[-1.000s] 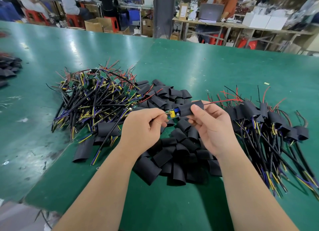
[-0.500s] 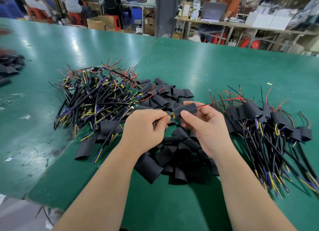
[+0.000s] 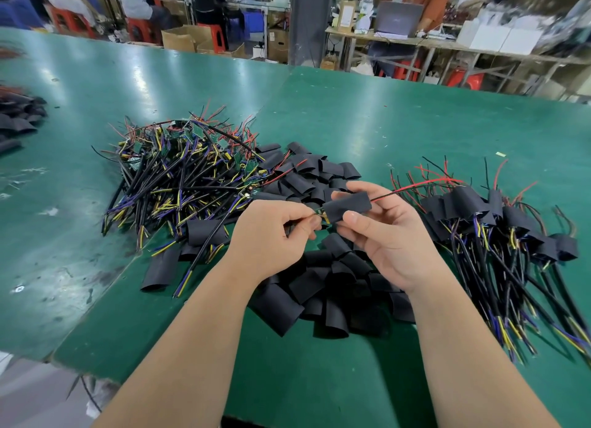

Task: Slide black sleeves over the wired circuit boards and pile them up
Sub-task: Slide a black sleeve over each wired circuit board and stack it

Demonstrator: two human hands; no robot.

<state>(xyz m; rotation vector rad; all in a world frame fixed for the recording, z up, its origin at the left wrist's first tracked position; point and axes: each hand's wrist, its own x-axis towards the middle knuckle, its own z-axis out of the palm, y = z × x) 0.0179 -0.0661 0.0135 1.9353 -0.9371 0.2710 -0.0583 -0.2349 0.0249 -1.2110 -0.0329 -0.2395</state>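
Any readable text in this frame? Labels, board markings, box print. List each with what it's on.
None readable.
Circuit boards in the left pile: markings too small.
Board in the hands: only an edge shows past the sleeve, no print legible.
Brown carton by the pillar: white label, blurred.
Laptop lid: faint logo, blurred.
White boxes: no legible print.

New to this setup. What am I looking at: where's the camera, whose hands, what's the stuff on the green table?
One camera, worn on a person's head, looks down at their bare hands. The left hand pinches a wired circuit board; the right hand holds a black sleeve nearly covering it, red wires poking out the far end. On the green table: bare wired boards at left, empty sleeves in the middle, finished sleeved boards at right.
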